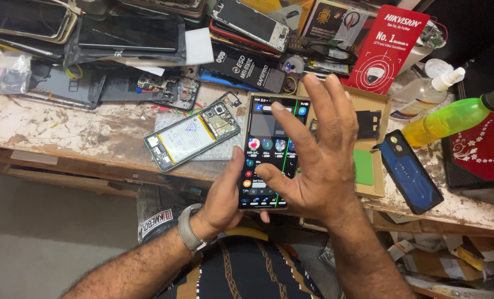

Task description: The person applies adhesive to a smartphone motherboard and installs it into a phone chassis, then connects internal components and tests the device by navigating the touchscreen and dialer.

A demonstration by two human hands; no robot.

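A phone repair workshop: a scuffed workbench [64, 130] with an opened phone [191, 138] at its centre and stacked dismantled handsets [119, 39] toward eleven o'clock.

A worn wooden bench [64, 130] with chipped, stained whitish paint runs across the scene under even, bright light, its front edge carried by a bare timber rail [64, 177], and below it lies a plain grey floor [42, 249], shadowed beneath the overhang.
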